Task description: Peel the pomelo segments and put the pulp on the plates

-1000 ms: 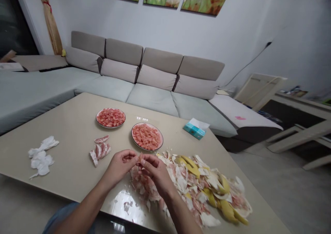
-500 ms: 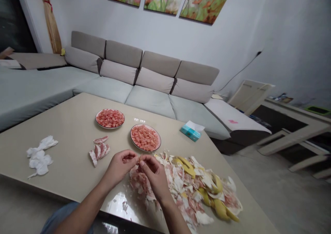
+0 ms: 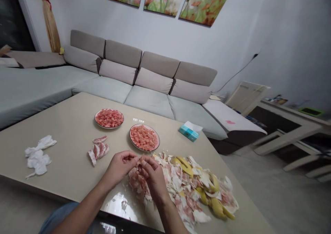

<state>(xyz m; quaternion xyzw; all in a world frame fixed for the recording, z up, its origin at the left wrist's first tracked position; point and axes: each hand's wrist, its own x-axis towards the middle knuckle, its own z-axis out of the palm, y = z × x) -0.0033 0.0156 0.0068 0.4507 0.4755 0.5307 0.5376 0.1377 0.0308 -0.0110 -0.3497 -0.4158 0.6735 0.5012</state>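
Between the fingertips of both hands is a small reddish piece of pomelo flesh (image 3: 140, 164), mostly covered by the fingers. My left hand (image 3: 120, 166) pinches it from the left, and my right hand (image 3: 154, 173) grips it from the other side. Under and beside the right hand spreads a heap of pomelo peel and membrane (image 3: 178, 182), white and pink with yellow-green rind. Beyond the hands, a plate (image 3: 138, 148) bears pink pulp pieces (image 3: 144, 137). Farther left is a second plate (image 3: 109, 127) of redder pulp (image 3: 109, 118). Several unpeeled pomelo segments (image 3: 97, 153) lie left of my left hand.
Crumpled white tissues (image 3: 38, 158) lie on the left of the beige table (image 3: 67, 127). A blue tissue box (image 3: 189, 133) stands near the far right edge. Behind the table runs a grey sofa (image 3: 147, 98). A chair and a desk stand to the right.
The right hand's fingers have shifted slightly around the piece, and more of its reddish flesh shows. Both hands stay together over the table. The view has turned slightly right.
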